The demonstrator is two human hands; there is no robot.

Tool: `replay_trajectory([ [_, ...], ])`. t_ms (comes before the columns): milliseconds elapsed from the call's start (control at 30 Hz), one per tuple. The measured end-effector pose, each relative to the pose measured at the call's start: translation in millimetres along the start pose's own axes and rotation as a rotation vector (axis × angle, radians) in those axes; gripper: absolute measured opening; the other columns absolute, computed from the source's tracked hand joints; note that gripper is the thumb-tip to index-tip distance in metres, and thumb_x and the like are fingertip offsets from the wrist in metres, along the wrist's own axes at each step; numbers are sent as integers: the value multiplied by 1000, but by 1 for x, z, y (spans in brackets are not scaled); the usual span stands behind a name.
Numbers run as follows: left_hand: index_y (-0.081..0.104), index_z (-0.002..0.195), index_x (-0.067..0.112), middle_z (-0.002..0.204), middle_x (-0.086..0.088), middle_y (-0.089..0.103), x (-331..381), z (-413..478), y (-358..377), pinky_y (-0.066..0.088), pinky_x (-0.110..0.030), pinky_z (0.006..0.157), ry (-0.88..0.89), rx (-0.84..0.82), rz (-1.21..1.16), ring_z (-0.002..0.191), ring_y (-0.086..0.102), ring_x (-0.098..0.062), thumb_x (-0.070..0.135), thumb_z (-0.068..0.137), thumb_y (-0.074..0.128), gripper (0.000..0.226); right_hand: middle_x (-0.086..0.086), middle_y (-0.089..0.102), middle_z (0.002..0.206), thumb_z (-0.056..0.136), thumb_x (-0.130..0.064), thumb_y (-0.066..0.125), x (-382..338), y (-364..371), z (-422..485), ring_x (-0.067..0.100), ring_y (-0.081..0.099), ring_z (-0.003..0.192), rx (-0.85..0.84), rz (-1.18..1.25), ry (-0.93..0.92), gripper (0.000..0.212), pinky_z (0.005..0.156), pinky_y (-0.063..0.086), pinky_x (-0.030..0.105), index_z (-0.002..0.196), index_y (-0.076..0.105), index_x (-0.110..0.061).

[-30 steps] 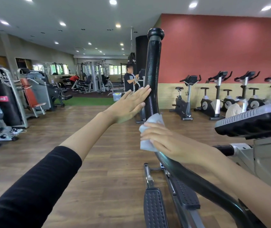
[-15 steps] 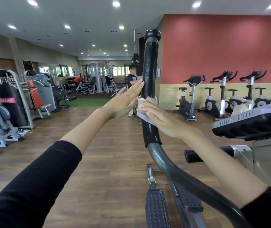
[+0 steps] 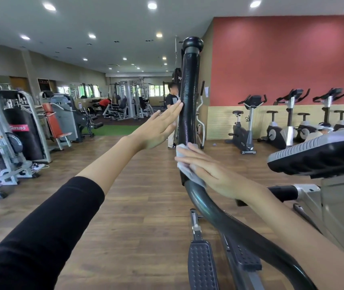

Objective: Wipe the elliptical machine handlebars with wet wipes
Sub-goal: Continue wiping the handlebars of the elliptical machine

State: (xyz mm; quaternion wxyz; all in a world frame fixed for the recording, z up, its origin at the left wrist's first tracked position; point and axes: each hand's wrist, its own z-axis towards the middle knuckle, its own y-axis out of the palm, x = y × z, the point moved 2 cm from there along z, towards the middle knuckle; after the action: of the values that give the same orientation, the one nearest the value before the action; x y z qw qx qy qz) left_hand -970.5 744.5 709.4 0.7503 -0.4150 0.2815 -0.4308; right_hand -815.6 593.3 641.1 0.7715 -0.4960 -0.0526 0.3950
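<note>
Red band (image 3: 19,128) on black punching bag (image 3: 26,144): white lettering is seen but blurred; roughly "Sanas", not certain.
Hanging black bag (image 3: 177,77), just left of the handlebar (image 3: 188,101): a white "X" is made out; the rest is cut off.
Dark wall board (image 3: 44,84): markings too small to be read.
Paper sheet (image 3: 206,91) on red wall: print not legible.

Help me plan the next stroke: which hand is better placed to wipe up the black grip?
Right. The right hand presses the wet wipe against the bottom of the black grip, so it could slide upward. The left hand holds no wipe; its straight fingers only touch the grip's side.
</note>
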Motion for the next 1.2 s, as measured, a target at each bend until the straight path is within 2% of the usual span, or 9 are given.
replay_trajectory([
  [100,-7,152,27,156,17,-15,6,1,2,3,-38,121,-14,10,-44,144,-3,4,37,105,14,53,-20,8,155,103,-23,23,-4,4,-3,-8,-7,140,12,98,133,42,115,2,19,144,36,-23],
  [233,-6,153,23,157,13,-14,8,2,3,2,-35,122,-21,15,-99,142,-6,7,33,105,16,53,-12,1,158,103,-10,26,-10,17,-21,3,-6,144,46,244,79,44,117,-1,22,147,25,-12],
  [333,-5,153,23,154,17,-16,12,2,3,0,-27,120,-35,30,-155,135,-10,17,26,106,20,53,-12,-7,157,104,-12,27,-6,19,-17,-3,-7,142,83,343,159,47,117,-2,21,149,15,-15],
  [500,-3,153,23,157,14,-14,16,4,8,-4,-4,110,-64,78,-226,139,-8,10,24,106,23,54,-15,-10,155,104,-17,25,4,15,11,-13,-9,137,204,373,281,50,107,-4,1,150,6,-21],
  [700,5,153,26,156,19,-4,13,11,11,1,-5,111,-114,167,-342,142,-1,9,11,104,27,56,-12,-8,156,104,-21,25,26,4,51,-14,-6,132,325,440,329,50,95,-2,-9,150,5,-21],
  [900,16,152,24,159,11,10,13,11,9,7,-3,110,-123,218,-373,143,10,2,8,95,29,61,-4,-12,158,104,-28,22,43,-19,88,4,-9,143,390,462,267,56,111,-2,14,150,-10,-22],
  [1000,19,152,23,159,8,14,11,11,10,9,-11,115,-104,234,-373,145,13,-2,12,93,30,61,3,17,154,104,-31,21,50,-34,106,16,16,143,438,440,236,56,118,14,34,150,-10,-25],
  [1133,17,152,26,159,9,15,13,11,10,8,-19,119,-111,240,-373,146,12,-3,9,92,31,63,2,48,117,104,-33,19,45,-71,132,9,48,114,533,456,172,39,104,32,29,141,25,-22],
  [1200,16,151,28,158,10,14,14,10,11,7,-16,118,-130,240,-369,145,11,0,10,93,31,63,8,38,141,104,-30,20,41,-88,144,12,44,122,556,399,154,48,101,32,25,149,2,-28],
])
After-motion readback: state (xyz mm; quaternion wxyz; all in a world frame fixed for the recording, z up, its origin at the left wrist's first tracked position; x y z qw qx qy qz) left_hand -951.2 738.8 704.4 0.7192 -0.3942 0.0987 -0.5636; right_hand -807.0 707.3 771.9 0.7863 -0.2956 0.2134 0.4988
